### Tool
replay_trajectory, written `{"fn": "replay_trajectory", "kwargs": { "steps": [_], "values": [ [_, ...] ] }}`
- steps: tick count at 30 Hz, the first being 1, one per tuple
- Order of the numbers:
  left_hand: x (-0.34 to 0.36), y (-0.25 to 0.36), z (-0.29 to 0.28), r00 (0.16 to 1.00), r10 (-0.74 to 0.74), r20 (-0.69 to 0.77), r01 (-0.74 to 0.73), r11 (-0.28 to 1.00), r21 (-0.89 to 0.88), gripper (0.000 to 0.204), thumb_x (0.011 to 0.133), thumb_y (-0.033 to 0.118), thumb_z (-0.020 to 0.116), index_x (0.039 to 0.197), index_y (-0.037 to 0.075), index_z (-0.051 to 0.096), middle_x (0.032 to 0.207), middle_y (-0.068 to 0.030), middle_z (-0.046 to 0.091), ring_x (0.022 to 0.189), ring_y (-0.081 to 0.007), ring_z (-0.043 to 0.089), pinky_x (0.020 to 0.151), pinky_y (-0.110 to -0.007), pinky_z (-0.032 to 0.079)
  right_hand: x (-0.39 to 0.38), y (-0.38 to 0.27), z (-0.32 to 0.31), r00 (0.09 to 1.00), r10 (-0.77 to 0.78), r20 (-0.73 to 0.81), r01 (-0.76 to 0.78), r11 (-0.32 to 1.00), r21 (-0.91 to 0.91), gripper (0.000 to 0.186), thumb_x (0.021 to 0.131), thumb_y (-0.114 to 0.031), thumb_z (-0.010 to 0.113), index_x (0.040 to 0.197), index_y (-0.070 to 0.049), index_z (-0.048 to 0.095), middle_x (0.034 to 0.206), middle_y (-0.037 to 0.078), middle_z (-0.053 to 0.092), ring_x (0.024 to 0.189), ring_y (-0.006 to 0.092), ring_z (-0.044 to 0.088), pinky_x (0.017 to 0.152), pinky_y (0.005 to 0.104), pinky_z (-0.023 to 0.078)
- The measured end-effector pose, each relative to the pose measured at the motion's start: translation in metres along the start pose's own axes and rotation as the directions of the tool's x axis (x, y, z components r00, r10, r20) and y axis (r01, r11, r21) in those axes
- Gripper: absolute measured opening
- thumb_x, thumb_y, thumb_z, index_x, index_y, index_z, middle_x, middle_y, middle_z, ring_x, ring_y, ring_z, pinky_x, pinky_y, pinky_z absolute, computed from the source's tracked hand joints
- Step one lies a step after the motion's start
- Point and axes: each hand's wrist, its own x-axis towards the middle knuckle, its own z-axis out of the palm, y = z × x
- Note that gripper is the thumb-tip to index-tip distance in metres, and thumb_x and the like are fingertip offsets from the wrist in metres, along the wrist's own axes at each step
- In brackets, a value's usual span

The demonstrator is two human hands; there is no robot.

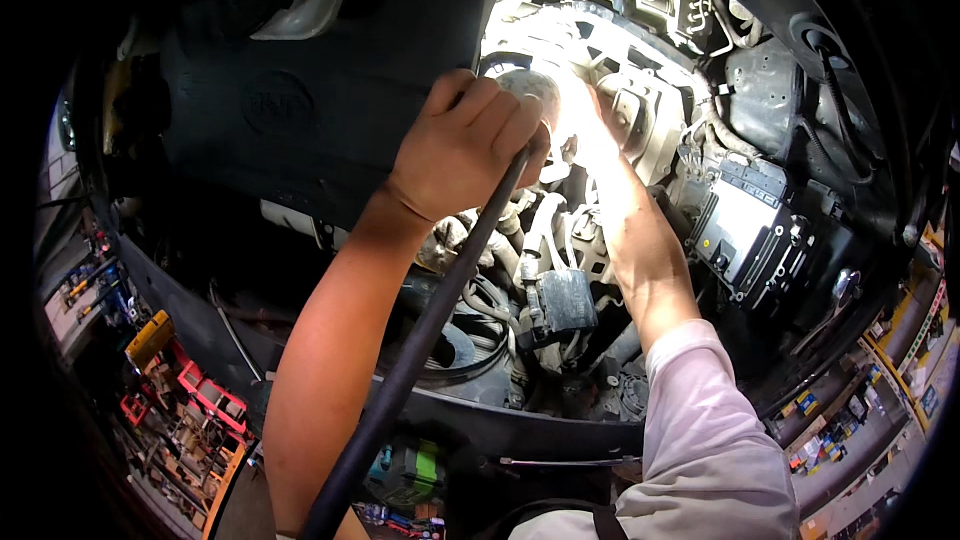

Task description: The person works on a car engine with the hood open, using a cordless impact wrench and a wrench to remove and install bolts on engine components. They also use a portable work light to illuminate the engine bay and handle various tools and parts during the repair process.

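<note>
I am leaning over a car's engine bay. My left hand (475,140) is closed in a fist around the upper end of a long black hose-like tube (410,355), which runs down past my left forearm to the lower edge. Just beyond that fist is a round, pale part (532,88) under strong light. My right hand (583,122) reaches down beside it among the engine parts. Glare washes out its fingers, so their grip is hidden. A broad black engine cover (320,90) lies to the left of both hands.
Right of my right forearm sits a silver control module (742,225) with a dark connector. A ratchet-like tool (835,300) lies near the right edge of the bay. Below the front edge (470,415) are a green-and-black tool (415,470) and red trays (210,395) with tools.
</note>
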Motion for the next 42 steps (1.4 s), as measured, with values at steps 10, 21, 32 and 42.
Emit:
{"fn": "replay_trajectory", "kwargs": {
  "steps": [10, 21, 32, 42],
  "values": [
    [0.002, 0.000, -0.004, 1.000, 0.015, 0.014, -0.015, 1.000, 0.022, 0.016, 0.069, 0.016, 0.064, 0.081, 0.010, 0.054, 0.065, -0.0012, 0.049, 0.067, -0.0161, 0.051, 0.075, -0.031, 0.041, 0.006, -0.001, -0.010, 0.908, -0.317, 0.274, 0.234, 0.926, 0.297, 0.055, 0.086, -0.035, 0.053, 0.125, 0.004, 0.047, 0.117, 0.012, 0.056, 0.101, 0.0144, 0.055, 0.080, 0.0247, 0.047],
    [-0.007, 0.002, -0.005, 0.992, -0.012, 0.126, 0.013, 1.000, -0.005, 0.025, 0.077, 0.023, 0.059, 0.094, 0.005, 0.059, 0.074, -0.0045, 0.056, 0.075, -0.0198, 0.055, 0.082, -0.037, 0.038, 0.004, 0.002, -0.008, 0.940, -0.284, 0.188, 0.248, 0.949, 0.194, 0.047, 0.087, -0.032, 0.051, 0.120, 0.002, 0.051, 0.108, 0.010, 0.057, 0.093, 0.0136, 0.056, 0.075, 0.0251, 0.047],
    [-0.003, 0.000, -0.001, 0.996, 0.031, 0.079, -0.032, 0.999, 0.009, 0.024, 0.077, 0.023, 0.060, 0.094, 0.006, 0.060, 0.075, -0.0040, 0.058, 0.076, -0.0195, 0.056, 0.082, -0.036, 0.038, 0.003, 0.000, -0.042, 0.962, -0.258, 0.086, 0.270, 0.947, -0.175, 0.039, 0.088, -0.029, 0.050, 0.114, 0.000, 0.055, 0.100, 0.008, 0.058, 0.085, 0.0128, 0.056, 0.070, 0.0255, 0.047],
    [-0.006, 0.001, -0.006, 0.995, 0.020, 0.100, -0.020, 1.000, 0.006, 0.026, 0.077, 0.023, 0.060, 0.094, 0.004, 0.061, 0.072, -0.0045, 0.058, 0.074, -0.0197, 0.057, 0.082, -0.036, 0.038, 0.010, 0.027, -0.055, 0.987, -0.122, 0.108, 0.160, 0.842, -0.515, 0.033, 0.089, -0.027, 0.049, 0.108, -0.002, 0.058, 0.092, 0.006, 0.060, 0.078, 0.0121, 0.056, 0.065, 0.0258, 0.047]
  ]
}}
